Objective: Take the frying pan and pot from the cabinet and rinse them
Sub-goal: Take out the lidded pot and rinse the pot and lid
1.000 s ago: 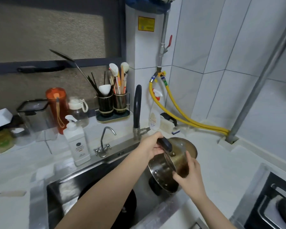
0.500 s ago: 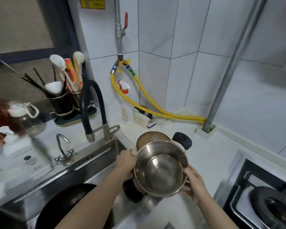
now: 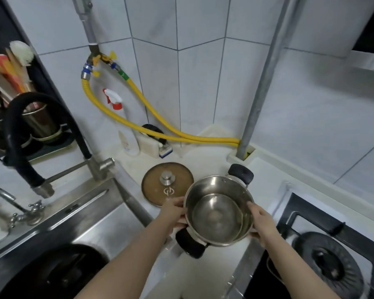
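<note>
Both hands, left hand [image 3: 175, 211] and right hand [image 3: 261, 221], still grip the round stainless-steel pot [image 3: 218, 210] with curled fingers; it now sits farther right, beside the brown glass lid [image 3: 158, 186].

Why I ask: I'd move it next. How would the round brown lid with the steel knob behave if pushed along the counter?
The round brown lid with the steel knob lies flat, knob up, on the smooth white counter, so it would probably slide, not roll. It looks rigid. The shiny steel pot overlaps its edge, so pushing that way might bump it.
</note>
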{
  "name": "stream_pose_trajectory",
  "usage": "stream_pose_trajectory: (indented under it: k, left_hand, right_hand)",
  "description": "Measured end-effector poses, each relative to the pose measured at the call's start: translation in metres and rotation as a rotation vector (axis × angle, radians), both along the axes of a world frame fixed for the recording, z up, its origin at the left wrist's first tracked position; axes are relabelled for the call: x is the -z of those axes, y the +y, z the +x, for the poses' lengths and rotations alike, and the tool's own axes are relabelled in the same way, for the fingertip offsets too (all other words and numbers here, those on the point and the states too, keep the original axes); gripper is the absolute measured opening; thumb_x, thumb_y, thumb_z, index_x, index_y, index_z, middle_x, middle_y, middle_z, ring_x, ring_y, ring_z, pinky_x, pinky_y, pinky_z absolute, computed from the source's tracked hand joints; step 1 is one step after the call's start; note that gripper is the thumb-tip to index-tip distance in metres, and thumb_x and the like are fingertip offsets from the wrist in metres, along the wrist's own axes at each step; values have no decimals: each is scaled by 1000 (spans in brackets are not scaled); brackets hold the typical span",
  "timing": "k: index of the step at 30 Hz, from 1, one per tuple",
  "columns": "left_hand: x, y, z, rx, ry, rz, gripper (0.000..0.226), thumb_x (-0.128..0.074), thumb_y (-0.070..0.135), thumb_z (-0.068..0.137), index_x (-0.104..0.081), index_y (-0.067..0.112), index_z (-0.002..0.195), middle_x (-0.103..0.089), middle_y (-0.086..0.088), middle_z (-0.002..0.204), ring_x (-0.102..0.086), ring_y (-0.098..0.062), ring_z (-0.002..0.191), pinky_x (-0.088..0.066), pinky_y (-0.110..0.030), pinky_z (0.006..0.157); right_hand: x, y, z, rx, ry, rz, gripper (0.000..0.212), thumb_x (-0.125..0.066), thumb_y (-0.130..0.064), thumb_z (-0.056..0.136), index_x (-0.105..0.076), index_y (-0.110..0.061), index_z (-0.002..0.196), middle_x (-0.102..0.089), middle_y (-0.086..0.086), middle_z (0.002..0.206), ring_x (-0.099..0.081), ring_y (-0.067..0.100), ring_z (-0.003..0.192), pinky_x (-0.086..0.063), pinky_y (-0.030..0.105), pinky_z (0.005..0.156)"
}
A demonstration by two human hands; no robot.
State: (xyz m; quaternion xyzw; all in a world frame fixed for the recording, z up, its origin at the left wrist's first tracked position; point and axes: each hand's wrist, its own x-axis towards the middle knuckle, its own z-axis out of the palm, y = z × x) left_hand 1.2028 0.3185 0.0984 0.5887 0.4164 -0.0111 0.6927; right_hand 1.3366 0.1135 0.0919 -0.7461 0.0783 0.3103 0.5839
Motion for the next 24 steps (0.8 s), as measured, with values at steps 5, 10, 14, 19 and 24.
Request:
stream_pose_trajectory:
  k: [5, 10, 14, 19, 24]
  left_hand:
    - [1, -3, 17, -20, 0, 12, 38, -57, 3, 88, -62, 20, 122, -70, -10, 108, -65, -30, 97, -56, -42, 84]
    - [3, -2, 21, -50, -11, 2, 36, -58, 9, 90, -61, 23, 123, -69, -7, 108, -64, -30, 104, -55, -41, 85]
    - [7, 0, 17, -31, -34, -19, 35, -58, 15, 91, -60, 23, 125, -69, -7, 110, -65, -27, 102, -57, -39, 83]
    - [14, 2, -4, -126, 15, -64, 32, -59, 19, 92, -56, 14, 124, -67, -7, 106, -68, -21, 87, -55, -27, 64]
    - [25, 11, -52, -359, 46, -140, 22, -53, 7, 93, -56, 10, 114, -66, -12, 97, -65, -24, 76, -58, -37, 66]
  right_hand:
    - [4, -3, 12, -31, -83, -56, 26, -45, -30, 98, -65, -16, 88, -61, 7, 60, -57, 14, 39, -43, 19, 34]
    - [8, 3, 19, -105, -221, -227, 32, -44, -27, 98, -65, -5, 90, -64, 13, 67, -62, 29, 58, -57, 37, 54]
    - [7, 8, 14, -233, -486, -458, 23, -45, -23, 95, -60, -9, 108, -67, 15, 98, -62, 36, 96, -49, 39, 80]
    - [-15, 41, 3, -461, -1071, -615, 42, -52, -18, 90, -52, -12, 132, -53, 10, 135, -48, 29, 125, -42, 42, 102]
    - [-24, 123, -2, -853, -1200, -461, 36, -47, -21, 95, -57, -16, 129, -58, 4, 132, -52, 21, 121, -38, 33, 104]
